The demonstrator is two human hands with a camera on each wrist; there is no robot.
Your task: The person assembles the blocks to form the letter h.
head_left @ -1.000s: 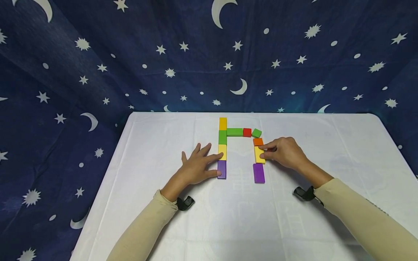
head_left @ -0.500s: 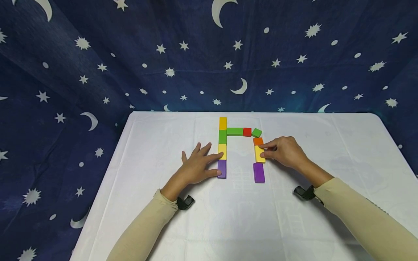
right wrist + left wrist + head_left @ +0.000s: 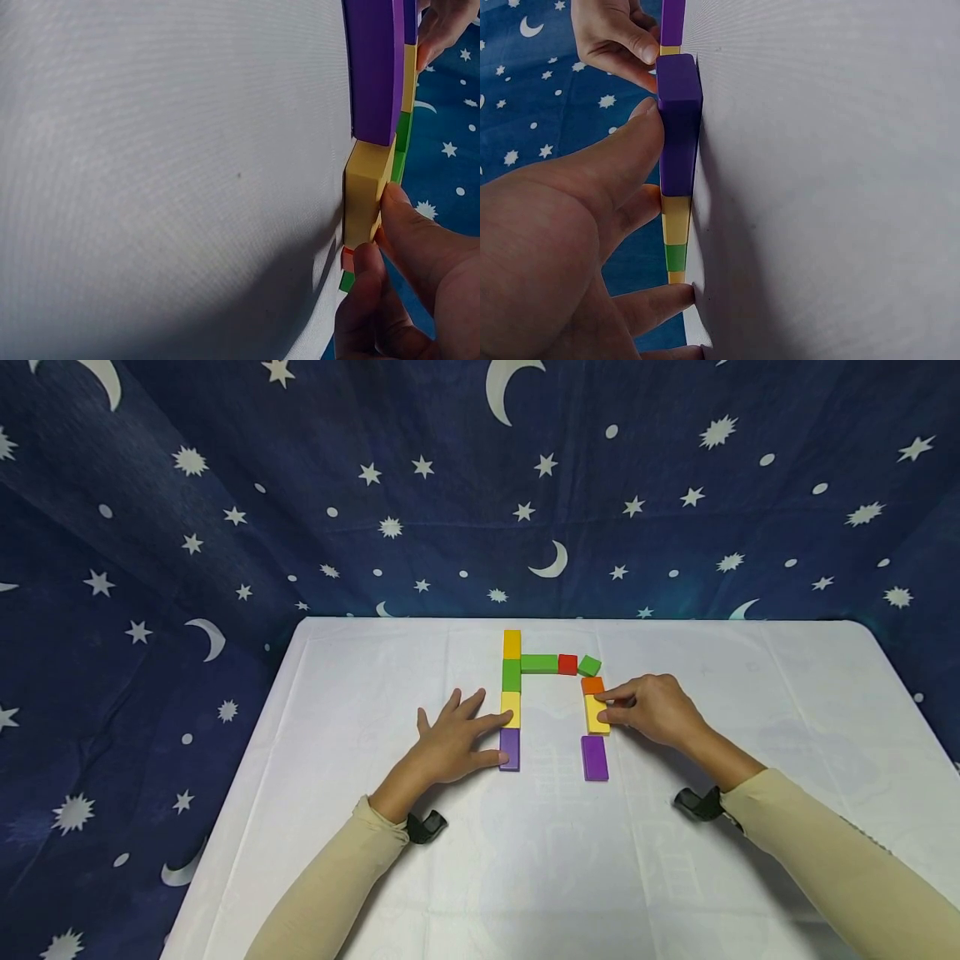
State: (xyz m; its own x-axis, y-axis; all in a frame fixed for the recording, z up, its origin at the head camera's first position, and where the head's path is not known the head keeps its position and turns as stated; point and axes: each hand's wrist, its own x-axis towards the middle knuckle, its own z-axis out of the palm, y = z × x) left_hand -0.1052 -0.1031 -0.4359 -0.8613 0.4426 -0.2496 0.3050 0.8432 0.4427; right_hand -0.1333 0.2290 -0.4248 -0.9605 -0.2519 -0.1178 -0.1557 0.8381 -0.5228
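On the white table, my left hand (image 3: 448, 748) lies with fingers spread. Its thumb touches the lower left purple block (image 3: 510, 750), and its index fingertip rests on the yellow block (image 3: 511, 702) above. My right hand (image 3: 657, 713) pinches another yellow block (image 3: 367, 172) between thumb and fingers. Right above that block sits an orange block (image 3: 592, 686), and just below it a second purple block (image 3: 595, 758). A green block (image 3: 512, 676) and a golden-yellow block (image 3: 512, 644) continue the left column upward.
From the left column a long green block (image 3: 539, 664) and a red block (image 3: 567, 664) run rightward. A small green block (image 3: 589, 666) sits turned at the corner. Behind the table (image 3: 360, 668) hangs a dark blue cloth (image 3: 450, 460) with moons and stars.
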